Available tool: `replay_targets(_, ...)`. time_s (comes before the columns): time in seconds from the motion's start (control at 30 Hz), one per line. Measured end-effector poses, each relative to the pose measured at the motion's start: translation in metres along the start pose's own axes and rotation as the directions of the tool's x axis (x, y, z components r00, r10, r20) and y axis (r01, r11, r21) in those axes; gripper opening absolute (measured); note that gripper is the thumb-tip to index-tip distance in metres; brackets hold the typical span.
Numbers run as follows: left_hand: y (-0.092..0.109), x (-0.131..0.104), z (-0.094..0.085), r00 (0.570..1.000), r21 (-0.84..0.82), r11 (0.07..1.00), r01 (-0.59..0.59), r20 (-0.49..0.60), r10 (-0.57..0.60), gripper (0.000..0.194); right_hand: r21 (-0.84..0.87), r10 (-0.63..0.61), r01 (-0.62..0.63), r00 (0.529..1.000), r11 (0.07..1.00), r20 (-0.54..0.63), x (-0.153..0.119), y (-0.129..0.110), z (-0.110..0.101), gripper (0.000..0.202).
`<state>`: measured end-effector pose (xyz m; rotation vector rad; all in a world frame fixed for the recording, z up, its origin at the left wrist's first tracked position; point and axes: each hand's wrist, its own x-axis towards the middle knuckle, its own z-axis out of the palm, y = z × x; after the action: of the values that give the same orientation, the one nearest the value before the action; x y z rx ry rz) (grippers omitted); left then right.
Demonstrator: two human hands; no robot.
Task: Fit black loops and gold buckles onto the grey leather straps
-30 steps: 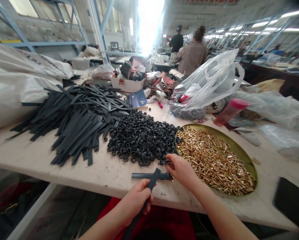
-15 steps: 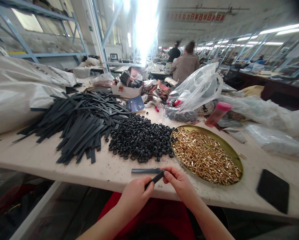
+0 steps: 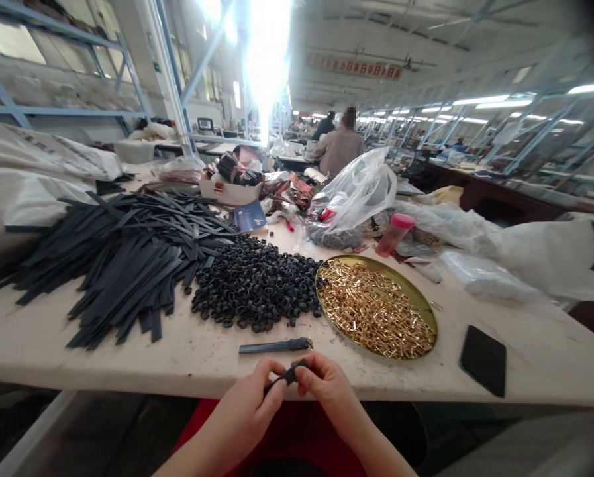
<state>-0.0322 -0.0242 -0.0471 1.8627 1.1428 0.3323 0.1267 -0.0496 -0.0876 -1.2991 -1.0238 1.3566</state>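
Observation:
A short dark strap (image 3: 287, 376) is held between my two hands over the table's front edge. My left hand (image 3: 251, 397) is closed on its lower part, the thumb lying along it. At the strap's upper end, my right hand (image 3: 326, 387) pinches it with thumb and fingers, which cover the tip. Just beyond them lies another dark strap (image 3: 271, 346) with a gold buckle at its right end. A heap of small black loops (image 3: 257, 281) sits farther back. To its right, many gold buckle pieces (image 3: 376, 308) lie on a round gold tray (image 3: 410, 283).
A large pile of flat dark strips (image 3: 128, 265) covers the table's left, beside white sacks (image 3: 38, 192). A black phone (image 3: 483, 359) lies at the right. Behind are a blue booklet (image 3: 249, 215), clear plastic bags (image 3: 359, 189) and a pink-capped container (image 3: 395, 235). A person (image 3: 340, 149) is farther off.
Both hands have come nearer to me, away from the strap on the table. My left fingers now cover more of the held strap. The view has turned a little right.

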Motion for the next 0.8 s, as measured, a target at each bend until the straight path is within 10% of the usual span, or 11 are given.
replay_targets(0.13,-0.002,0.014,0.009,0.999,-0.118,0.992,0.036,-0.024,-0.039,0.041,0.081,-0.001,-0.004,0.998,0.997,0.057,0.006,0.01,0.007,0.036)
replay_targets(0.23,-0.008,0.026,0.006,1.0,-0.181,0.983,-0.012,-0.009,0.011,0.033,-0.212,-0.084,0.1,0.993,0.972,0.086,0.02,0.006,-0.013,0.036)
replay_targets(0.33,-0.014,0.037,0.0,0.999,-0.185,0.982,0.03,-0.029,-0.036,0.032,-0.798,-0.287,0.127,0.956,0.589,-0.059,0.053,-0.014,-0.056,0.026)
replay_targets(0.43,-0.017,0.047,-0.001,0.997,-0.197,0.978,0.072,-0.008,-0.075,0.032,-0.972,-0.334,0.015,0.94,0.233,-0.065,0.097,-0.033,-0.097,0.017)
replay_targets(0.8,-0.022,0.067,0.002,0.997,-0.186,0.98,0.076,0.011,-0.075,0.03,-0.998,-0.214,0.039,0.977,0.056,0.026,0.141,-0.028,-0.125,0.006)
